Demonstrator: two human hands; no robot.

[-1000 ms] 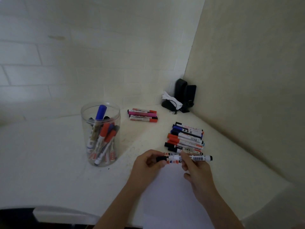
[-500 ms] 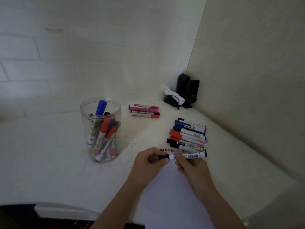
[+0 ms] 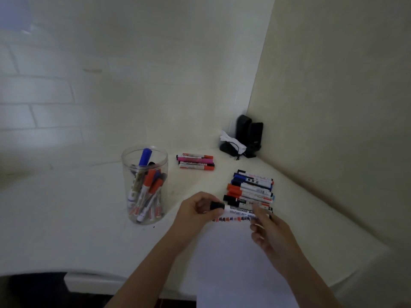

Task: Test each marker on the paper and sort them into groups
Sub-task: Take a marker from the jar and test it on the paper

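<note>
Pinching the black cap (image 3: 216, 205), the left hand (image 3: 195, 213) is holding the whiteboard marker (image 3: 239, 211) level; its barrel is running rightward into the right hand (image 3: 270, 232), fingers curling round it above the paper (image 3: 233, 263).

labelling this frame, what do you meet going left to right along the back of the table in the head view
clear plastic jar of markers → small group of three red and pink markers → long row of sorted markers, with black objects in the corner behind.

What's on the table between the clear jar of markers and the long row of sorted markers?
Mostly bare table between the jar and the row; lower down, the left hand pinching a black-capped marker reaches in, in the head view.
</note>
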